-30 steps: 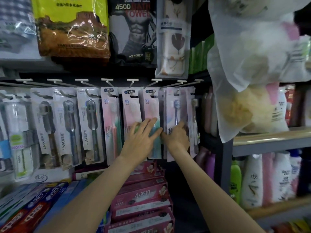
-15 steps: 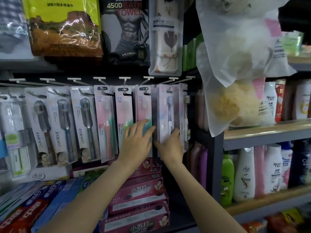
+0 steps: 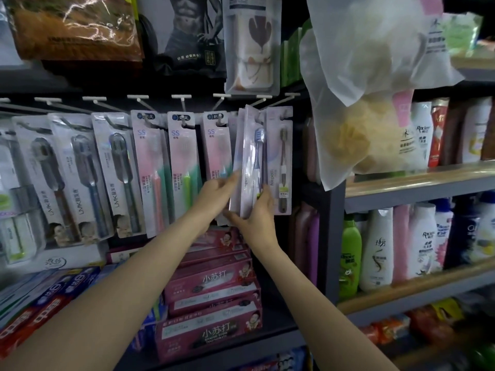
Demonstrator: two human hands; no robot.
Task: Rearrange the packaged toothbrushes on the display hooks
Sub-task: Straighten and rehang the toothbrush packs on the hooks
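Fingers [image 3: 263, 192] of both hands pinch the lower edges of the light, bendable toothbrush packs [image 3: 249, 162] at centre frame; we think holding there suits them.

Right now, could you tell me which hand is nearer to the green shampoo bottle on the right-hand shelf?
Right. The right hand grips the lilac toothbrush packs' lower edge, left of the green shampoo bottle; the left hand is farther left.
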